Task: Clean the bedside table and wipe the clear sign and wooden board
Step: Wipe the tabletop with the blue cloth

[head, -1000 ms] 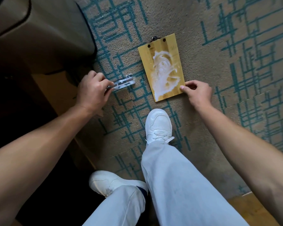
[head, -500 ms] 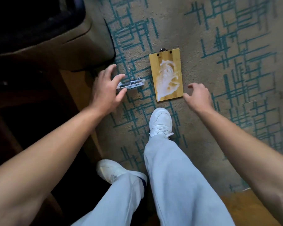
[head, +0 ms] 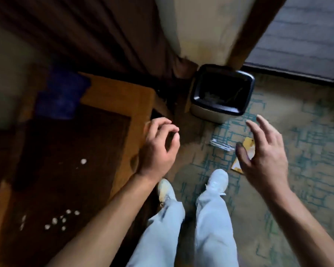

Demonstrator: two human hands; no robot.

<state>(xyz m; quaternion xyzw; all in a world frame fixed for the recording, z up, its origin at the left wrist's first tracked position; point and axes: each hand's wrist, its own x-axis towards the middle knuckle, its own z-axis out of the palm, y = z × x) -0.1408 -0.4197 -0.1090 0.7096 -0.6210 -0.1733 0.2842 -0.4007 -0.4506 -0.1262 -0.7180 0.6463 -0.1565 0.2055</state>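
The clear sign (head: 221, 145) lies flat on the patterned carpet between my hands. To its right the yellow wooden board (head: 249, 149), smeared white, also lies on the carpet, partly hidden behind my right hand (head: 264, 157). That hand hovers above it, empty, fingers spread. My left hand (head: 158, 149) hangs over the right edge of the bedside table (head: 114, 101), fingers loosely curled, holding nothing. The table's dark top carries several small white crumbs (head: 62, 218). A blue cloth (head: 60, 95) sits at its far corner.
A black-rimmed waste bin (head: 221, 93) stands on the carpet beyond the sign. Brown curtains (head: 104, 31) hang behind the table. My two feet in white shoes (head: 217, 180) stand just right of the table edge.
Both hands have let go of the sign and board and lifted away. The view has risen and tilted up, bringing the table top, bin and curtains into sight.
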